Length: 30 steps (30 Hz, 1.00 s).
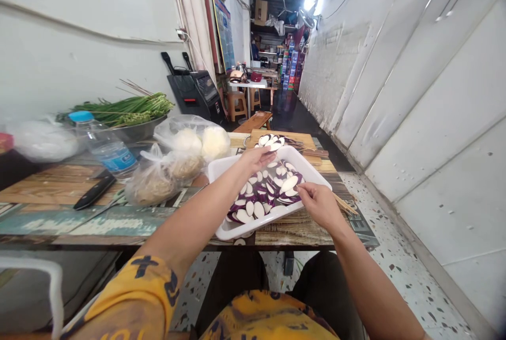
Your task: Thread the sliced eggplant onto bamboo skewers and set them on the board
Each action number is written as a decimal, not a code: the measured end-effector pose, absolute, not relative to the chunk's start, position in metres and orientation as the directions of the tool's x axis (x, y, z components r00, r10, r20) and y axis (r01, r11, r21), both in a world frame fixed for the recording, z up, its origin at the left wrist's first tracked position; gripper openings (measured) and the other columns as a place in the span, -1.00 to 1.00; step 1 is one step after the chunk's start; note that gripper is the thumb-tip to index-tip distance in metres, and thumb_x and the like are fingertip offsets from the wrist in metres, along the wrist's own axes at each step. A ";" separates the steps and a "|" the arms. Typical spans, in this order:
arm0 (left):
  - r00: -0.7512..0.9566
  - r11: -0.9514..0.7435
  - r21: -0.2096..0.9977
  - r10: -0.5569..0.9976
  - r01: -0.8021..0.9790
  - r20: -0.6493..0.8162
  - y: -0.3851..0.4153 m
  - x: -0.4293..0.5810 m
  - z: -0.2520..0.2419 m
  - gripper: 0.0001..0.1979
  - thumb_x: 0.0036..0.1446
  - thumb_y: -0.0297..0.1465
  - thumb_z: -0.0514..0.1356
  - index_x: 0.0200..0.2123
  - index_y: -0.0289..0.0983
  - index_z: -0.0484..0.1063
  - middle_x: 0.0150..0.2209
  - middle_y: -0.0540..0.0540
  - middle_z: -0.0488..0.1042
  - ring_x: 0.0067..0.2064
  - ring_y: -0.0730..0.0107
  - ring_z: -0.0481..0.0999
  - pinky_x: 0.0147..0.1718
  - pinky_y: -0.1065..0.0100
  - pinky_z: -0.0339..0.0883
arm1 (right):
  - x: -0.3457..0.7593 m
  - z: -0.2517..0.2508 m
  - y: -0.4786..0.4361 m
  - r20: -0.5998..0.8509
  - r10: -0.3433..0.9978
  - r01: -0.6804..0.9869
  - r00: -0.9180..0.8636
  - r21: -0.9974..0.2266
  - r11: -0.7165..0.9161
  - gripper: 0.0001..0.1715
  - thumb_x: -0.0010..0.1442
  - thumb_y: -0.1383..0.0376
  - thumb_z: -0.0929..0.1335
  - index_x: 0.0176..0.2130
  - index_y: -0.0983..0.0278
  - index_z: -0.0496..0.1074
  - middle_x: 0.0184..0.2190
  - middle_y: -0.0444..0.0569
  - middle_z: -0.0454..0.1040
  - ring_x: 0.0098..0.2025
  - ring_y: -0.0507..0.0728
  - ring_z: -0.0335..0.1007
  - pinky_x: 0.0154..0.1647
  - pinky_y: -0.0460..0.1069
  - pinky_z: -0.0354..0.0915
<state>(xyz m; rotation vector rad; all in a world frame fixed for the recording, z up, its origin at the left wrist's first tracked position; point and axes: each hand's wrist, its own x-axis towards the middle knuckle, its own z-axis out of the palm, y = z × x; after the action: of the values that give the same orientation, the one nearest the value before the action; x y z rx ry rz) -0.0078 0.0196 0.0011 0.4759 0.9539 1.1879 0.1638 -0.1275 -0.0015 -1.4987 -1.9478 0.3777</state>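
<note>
A white plastic basin (318,175) holds many purple-skinned eggplant slices (259,209) with pale oval faces. Over its far left side, my left hand (256,159) is turned palm up, its thumb and fingers closed at a cluster of overlapping eggplant slices (272,142). Whether a stick runs through that cluster cannot be made out. At the basin's right side, my right hand (316,200) pinches the edge of a large eggplant slice (290,183) with thumb and forefinger.
Behind the basin lies a wooden cutting board (302,141) beside a knife handle (316,153). Thin wooden sticks (344,204) lie right. To the left are knotted plastic bags (152,184), a water bottle (113,153), a black-handled knife (95,192) and a bowl of green stalks (136,126).
</note>
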 end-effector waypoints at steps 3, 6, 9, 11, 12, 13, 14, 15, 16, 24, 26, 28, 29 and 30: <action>0.075 0.343 0.757 0.928 -0.556 -0.366 0.018 -0.006 0.002 -0.92 0.02 -0.65 0.15 -0.39 -0.42 0.34 -0.51 -0.17 0.47 -0.38 0.31 0.54 -0.32 0.34 0.44 | 0.164 -0.001 -0.127 0.315 0.939 0.748 -0.141 -0.587 0.309 -0.68 0.14 0.28 0.18 -0.55 0.29 0.34 -0.66 -0.17 0.24 -0.55 -0.01 0.14 -0.54 -0.12 -0.06; 0.097 0.342 0.767 0.933 -0.542 -0.348 0.016 -0.005 0.003 -0.92 0.01 -0.65 0.16 -0.41 -0.41 0.34 -0.52 -0.17 0.47 -0.38 0.30 0.54 -0.32 0.34 0.44 | 0.164 0.001 -0.128 0.299 0.945 0.739 -0.135 -0.604 0.297 -0.68 0.14 0.28 0.18 -0.58 0.29 0.31 -0.68 -0.18 0.20 -0.56 -0.01 0.12 -0.54 -0.12 -0.06; 0.119 0.334 0.780 0.939 -0.529 -0.322 0.012 -0.002 0.003 -0.92 0.02 -0.65 0.15 -0.44 -0.41 0.33 -0.54 -0.15 0.46 -0.41 0.34 0.53 -0.31 0.33 0.44 | 0.163 0.002 -0.127 0.289 0.950 0.734 -0.120 -0.618 0.281 -0.66 0.13 0.28 0.17 -0.62 0.29 0.27 -0.71 -0.19 0.14 -0.58 -0.02 0.07 -0.55 -0.12 -0.06; 0.128 0.335 0.788 0.940 -0.516 -0.316 0.010 0.000 0.004 -0.91 0.02 -0.66 0.14 -0.44 -0.40 0.33 -0.53 -0.15 0.47 -0.42 0.35 0.53 -0.28 0.32 0.43 | 0.163 0.001 -0.126 0.293 0.951 0.738 -0.100 -0.619 0.269 -0.66 0.12 0.28 0.18 -0.61 0.29 0.29 -0.71 -0.19 0.15 -0.59 -0.01 0.08 -0.55 -0.11 -0.06; 0.131 0.337 0.793 0.940 -0.507 -0.315 0.008 0.001 0.004 -0.90 0.02 -0.66 0.13 -0.44 -0.40 0.33 -0.52 -0.15 0.47 -0.41 0.36 0.53 -0.27 0.32 0.43 | 0.163 0.000 -0.125 0.297 0.951 0.743 -0.091 -0.616 0.263 -0.67 0.11 0.28 0.18 -0.60 0.29 0.31 -0.71 -0.18 0.18 -0.59 -0.01 0.09 -0.55 -0.11 -0.06; 0.132 0.338 0.799 0.940 -0.498 -0.315 0.008 0.002 0.005 -0.90 0.02 -0.66 0.13 -0.44 -0.39 0.33 -0.51 -0.15 0.48 -0.39 0.35 0.53 -0.26 0.32 0.43 | 0.162 -0.001 -0.124 0.301 0.950 0.750 -0.083 -0.609 0.259 -0.68 0.11 0.28 0.18 -0.59 0.29 0.34 -0.70 -0.17 0.20 -0.58 0.00 0.11 -0.55 -0.11 -0.06; 0.133 0.340 0.804 0.939 -0.488 -0.316 0.007 0.002 0.005 -0.90 0.02 -0.66 0.14 -0.43 -0.39 0.34 -0.50 -0.15 0.48 -0.38 0.35 0.54 -0.25 0.32 0.42 | 0.162 -0.001 -0.123 0.306 0.949 0.759 -0.079 -0.598 0.256 -0.68 0.11 0.28 0.18 -0.58 0.29 0.35 -0.69 -0.16 0.23 -0.58 0.00 0.12 -0.55 -0.11 -0.06; 0.133 0.343 0.808 0.938 -0.479 -0.319 0.007 0.003 0.005 -0.90 0.02 -0.65 0.14 -0.43 -0.38 0.34 -0.49 -0.15 0.49 -0.37 0.35 0.54 -0.24 0.31 0.42 | 0.162 -0.001 -0.122 0.311 0.947 0.770 -0.079 -0.585 0.256 -0.68 0.11 0.28 0.18 -0.58 0.29 0.35 -0.69 -0.16 0.24 -0.58 0.00 0.13 -0.54 -0.10 -0.06; 0.133 0.345 0.811 0.938 -0.473 -0.321 0.007 0.003 0.004 -0.91 0.03 -0.65 0.14 -0.42 -0.38 0.34 -0.49 -0.15 0.49 -0.36 0.34 0.54 -0.24 0.31 0.42 | 0.161 -0.001 -0.122 0.315 0.945 0.780 -0.082 -0.570 0.258 -0.67 0.11 0.29 0.18 -0.59 0.28 0.35 -0.68 -0.15 0.26 -0.57 0.01 0.14 -0.54 -0.10 -0.06; 0.204 0.337 0.865 0.939 -0.372 -0.277 -0.002 0.011 0.004 -0.93 -0.02 -0.65 0.17 -0.43 -0.42 0.38 -0.50 -0.18 0.49 -0.44 0.35 0.52 -0.30 0.31 0.41 | 0.155 -0.001 -0.099 0.360 0.931 0.871 -0.064 -0.436 0.228 -0.66 0.15 0.28 0.17 -0.53 0.27 0.41 -0.60 -0.06 0.40 -0.52 0.05 0.22 -0.50 -0.08 -0.04; 0.238 0.304 0.909 0.941 -0.284 -0.241 -0.006 0.015 0.003 -0.95 -0.04 -0.61 0.20 -0.45 -0.41 0.39 -0.48 -0.18 0.50 -0.48 0.37 0.50 -0.35 0.32 0.40 | 0.154 -0.004 -0.085 0.379 0.925 0.881 -0.014 -0.433 0.190 -0.66 0.15 0.27 0.17 -0.48 0.27 0.44 -0.56 -0.03 0.43 -0.49 0.07 0.25 -0.49 -0.07 -0.03; 0.239 0.279 0.931 0.945 -0.235 -0.223 -0.008 0.016 0.002 -0.96 -0.05 -0.56 0.22 -0.47 -0.38 0.39 -0.48 -0.15 0.50 -0.50 0.40 0.49 -0.39 0.34 0.39 | 0.154 -0.008 -0.074 0.390 0.920 0.864 -0.019 -0.457 0.212 -0.68 0.16 0.26 0.18 -0.43 0.26 0.46 -0.52 -0.03 0.46 -0.46 0.07 0.28 -0.46 -0.08 0.00; 0.228 0.274 0.934 0.948 -0.231 -0.221 -0.007 0.015 0.001 -0.97 -0.03 -0.53 0.21 -0.47 -0.37 0.39 -0.47 -0.14 0.50 -0.50 0.41 0.49 -0.39 0.34 0.38 | 0.155 -0.009 -0.071 0.397 0.917 0.852 -0.031 -0.469 0.232 -0.68 0.16 0.26 0.18 -0.40 0.26 0.47 -0.51 -0.03 0.47 -0.45 0.07 0.30 -0.45 -0.09 0.02; 0.206 0.265 0.936 0.954 -0.233 -0.218 -0.005 0.014 0.000 -0.97 -0.01 -0.50 0.20 -0.46 -0.36 0.39 -0.47 -0.14 0.50 -0.48 0.41 0.49 -0.37 0.34 0.37 | 0.156 -0.011 -0.069 0.409 0.912 0.841 -0.035 -0.480 0.248 -0.68 0.16 0.26 0.18 -0.38 0.26 0.47 -0.49 -0.04 0.47 -0.43 0.07 0.31 -0.43 -0.09 0.03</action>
<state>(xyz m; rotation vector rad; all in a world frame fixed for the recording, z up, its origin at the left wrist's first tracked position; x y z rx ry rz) 0.0136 -0.0046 0.0000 0.9221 0.9998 1.0151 0.1556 -0.0686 -0.0109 -1.5969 -1.8761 0.1396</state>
